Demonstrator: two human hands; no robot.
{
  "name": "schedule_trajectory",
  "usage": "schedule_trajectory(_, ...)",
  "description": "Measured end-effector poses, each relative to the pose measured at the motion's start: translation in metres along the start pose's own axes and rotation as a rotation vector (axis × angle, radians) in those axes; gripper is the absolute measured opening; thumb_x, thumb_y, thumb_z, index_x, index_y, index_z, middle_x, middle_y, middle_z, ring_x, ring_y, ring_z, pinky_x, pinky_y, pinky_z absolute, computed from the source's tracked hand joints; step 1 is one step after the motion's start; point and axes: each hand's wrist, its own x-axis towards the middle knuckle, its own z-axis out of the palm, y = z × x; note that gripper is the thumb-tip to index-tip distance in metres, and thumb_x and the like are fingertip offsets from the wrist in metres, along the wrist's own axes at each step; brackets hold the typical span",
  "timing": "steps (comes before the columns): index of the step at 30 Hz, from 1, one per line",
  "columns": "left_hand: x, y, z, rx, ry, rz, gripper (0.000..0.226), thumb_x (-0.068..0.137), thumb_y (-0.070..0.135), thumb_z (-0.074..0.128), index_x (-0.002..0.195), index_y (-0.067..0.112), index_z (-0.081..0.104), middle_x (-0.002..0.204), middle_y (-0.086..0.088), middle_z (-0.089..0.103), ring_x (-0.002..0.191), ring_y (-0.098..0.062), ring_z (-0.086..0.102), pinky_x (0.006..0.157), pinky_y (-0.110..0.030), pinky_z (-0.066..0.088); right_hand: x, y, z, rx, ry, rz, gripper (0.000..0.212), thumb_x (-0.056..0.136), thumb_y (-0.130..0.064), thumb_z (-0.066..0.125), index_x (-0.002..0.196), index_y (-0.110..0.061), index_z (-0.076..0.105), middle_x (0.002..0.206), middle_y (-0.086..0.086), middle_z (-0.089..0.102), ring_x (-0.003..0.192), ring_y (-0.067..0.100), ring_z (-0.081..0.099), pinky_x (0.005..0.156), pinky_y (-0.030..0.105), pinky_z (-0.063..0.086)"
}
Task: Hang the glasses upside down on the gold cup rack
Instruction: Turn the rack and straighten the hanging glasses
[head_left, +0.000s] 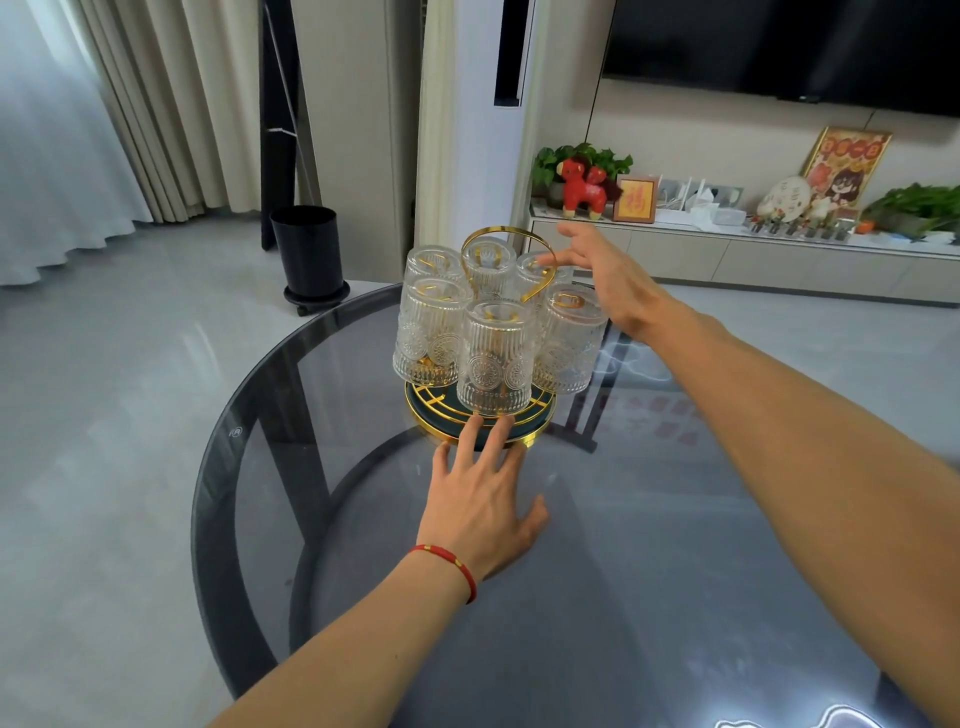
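Observation:
The gold cup rack (480, 431) with a round dark green base and a gold loop handle (506, 244) stands on the glass table. Several clear embossed glasses hang upside down on its pegs, the nearest glass (496, 358) at the front and another glass (569, 343) at the right. My left hand (483, 493) lies flat on the table, fingers spread, fingertips touching the rack's front rim. Above the back right of the rack hovers my right hand (602, 275), fingers apart, fingertips next to the gold handle and the rear right glass (535, 275). Neither hand holds anything.
The round smoked-glass table (363, 545) has its edge close behind the rack and at the left. A black bin (309, 254) stands on the floor beyond. A white cabinet (779, 260) with ornaments runs along the far right wall.

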Motion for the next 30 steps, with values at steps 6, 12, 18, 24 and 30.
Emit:
schedule_trajectory(6, 0.000, 0.001, -0.002, -0.002, -0.022, -0.004, 0.072, 0.087, 0.067, 0.030, 0.139, 0.024, 0.053, 0.162, -0.003, 0.032, 0.151, -0.035, 0.016, 0.116, -0.064, 0.026, 0.000, -0.001, -0.004, -0.061, -0.005, -0.004, 0.067, 0.093, -0.061, 0.025, 0.136, -0.029, 0.064, 0.151, -0.003, 0.056, 0.142, 0.018, 0.042, 0.115, 0.044, 0.027)
schedule_trajectory(12, 0.000, 0.001, -0.004, 0.007, -0.035, -0.004, 0.070, 0.088, 0.066, 0.031, 0.140, 0.025, 0.052, 0.163, -0.004, 0.030, 0.152, -0.035, 0.015, 0.117, -0.063, 0.025, -0.001, -0.002, -0.006, -0.163, -0.030, -0.002, 0.065, 0.092, -0.060, 0.024, 0.131, -0.031, 0.068, 0.161, 0.006, 0.045, 0.146, 0.026, 0.038, 0.114, 0.046, 0.028)
schedule_trajectory(18, 0.000, 0.001, -0.002, 0.004, -0.046, -0.009, 0.068, 0.089, 0.066, 0.033, 0.141, 0.026, 0.051, 0.164, -0.003, 0.028, 0.152, -0.034, 0.013, 0.117, -0.064, 0.024, 0.004, 0.001, -0.014, -0.326, -0.032, -0.046, 0.058, 0.105, -0.051, 0.020, 0.137, -0.033, 0.064, 0.162, 0.004, 0.044, 0.148, 0.025, 0.037, 0.121, 0.053, 0.026)
schedule_trajectory(24, -0.001, 0.001, -0.003, 0.008, -0.046, -0.008, 0.069, 0.089, 0.066, 0.032, 0.142, 0.025, 0.051, 0.165, -0.004, 0.028, 0.152, -0.035, 0.014, 0.117, -0.064, 0.023, 0.006, 0.004, -0.017, -0.406, -0.045, -0.063, 0.056, 0.108, -0.048, 0.017, 0.141, -0.036, 0.061, 0.162, 0.002, 0.045, 0.149, 0.025, 0.037, 0.123, 0.057, 0.022)
schedule_trajectory(30, -0.001, 0.002, -0.004, 0.009, -0.046, -0.005, 0.069, 0.089, 0.065, 0.029, 0.141, 0.025, 0.051, 0.164, -0.005, 0.028, 0.153, -0.035, 0.012, 0.117, -0.064, 0.023, 0.007, 0.002, -0.016, -0.436, -0.031, -0.082, 0.056, 0.108, -0.047, 0.017, 0.138, -0.035, 0.063, 0.161, 0.000, 0.046, 0.149, 0.024, 0.038, 0.122, 0.061, 0.021)
